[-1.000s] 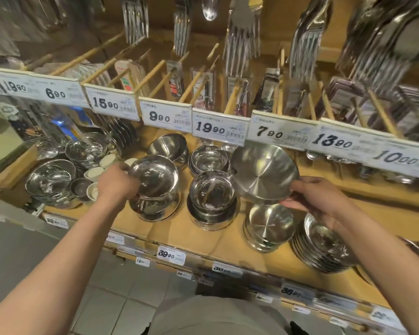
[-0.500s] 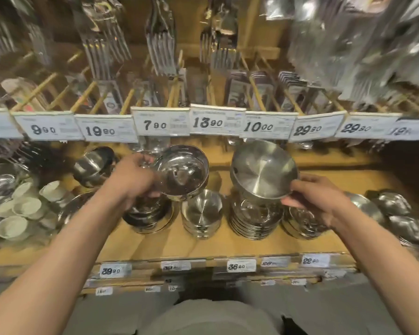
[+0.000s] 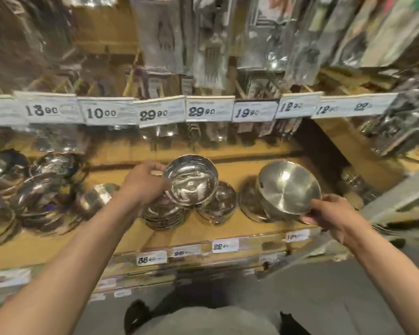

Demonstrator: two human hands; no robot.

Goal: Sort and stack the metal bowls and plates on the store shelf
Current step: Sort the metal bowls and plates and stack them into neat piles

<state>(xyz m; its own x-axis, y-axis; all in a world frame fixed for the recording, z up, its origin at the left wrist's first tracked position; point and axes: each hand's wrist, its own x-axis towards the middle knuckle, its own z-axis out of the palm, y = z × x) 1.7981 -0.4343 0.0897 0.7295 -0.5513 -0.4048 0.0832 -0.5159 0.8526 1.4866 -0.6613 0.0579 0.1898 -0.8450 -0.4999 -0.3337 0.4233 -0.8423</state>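
At far left, loose metal bowls lie tilted and overlapping on the wooden shelf; blur hides how many there are.

The person's left hand grips the near rim of a shiny deep bowl, fingers curled round the edge. The bowl is tipped toward the viewer and held just above a low stack of plates. Beside that stack stands a second, smaller stack of bowls.

Further right, the right hand pinches the lower rim of a matte wide bowl, thumb on top. This bowl is also tilted and held in front of a third stack on the shelf.

Recommended procedure (a judgement from the present layout):
- Match each bowl to a stack of like diameter before lowering it.
- Level the bowl first; a tilted rim is likely to catch and skew the pile.
- Set down one hand at a time, so the other can steady a stack if it shifts.
- Polished steel is slippery, so keep the grip until the bowl seats.

The shelf is light wood with price tags along its front lip. A row of larger price labels runs overhead, with packaged cutlery hanging above it. The floor below is grey.
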